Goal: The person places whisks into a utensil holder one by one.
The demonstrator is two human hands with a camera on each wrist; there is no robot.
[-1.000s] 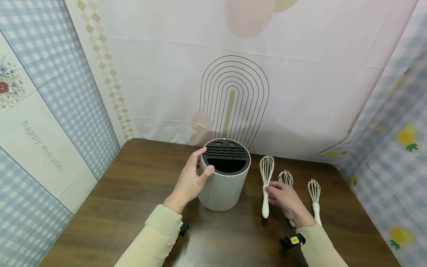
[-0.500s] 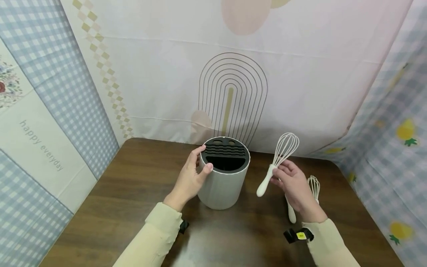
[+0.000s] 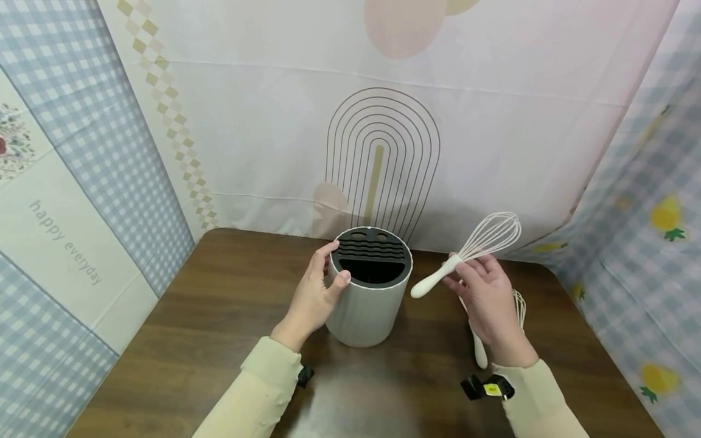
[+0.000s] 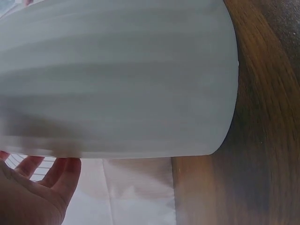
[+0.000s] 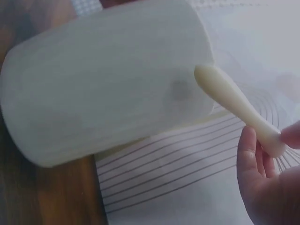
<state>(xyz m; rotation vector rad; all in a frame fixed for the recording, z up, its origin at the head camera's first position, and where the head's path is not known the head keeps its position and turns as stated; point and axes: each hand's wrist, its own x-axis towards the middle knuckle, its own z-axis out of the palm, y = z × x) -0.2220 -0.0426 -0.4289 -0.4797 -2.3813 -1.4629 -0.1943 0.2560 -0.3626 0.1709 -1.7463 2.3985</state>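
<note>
A white ribbed holder (image 3: pixel 364 313) with a black slotted lid (image 3: pixel 372 249) stands upright on the table. Against its left side and rim rests my left hand (image 3: pixel 312 295), thumb and fingers spread round the edge. To the right of the holder, my right hand (image 3: pixel 487 298) pinches a white whisk (image 3: pixel 438 278) where handle meets wires; the handle end tilts down toward the holder and the wires point up to the right. In the right wrist view the whisk handle (image 5: pixel 229 96) overlaps the holder (image 5: pixel 108 84); whether they touch I cannot tell.
A second whisk (image 3: pixel 479 351) lies on the brown table (image 3: pixel 230 310), partly hidden under my right hand. Wires of a third (image 3: pixel 519 307) show behind that hand. Patterned cloth (image 3: pixel 263 152) hangs behind the table and at both sides.
My right hand has lifted the whisk off the table and tilted it, its handle end swinging up and left toward the holder. My left hand stays on the holder.
</note>
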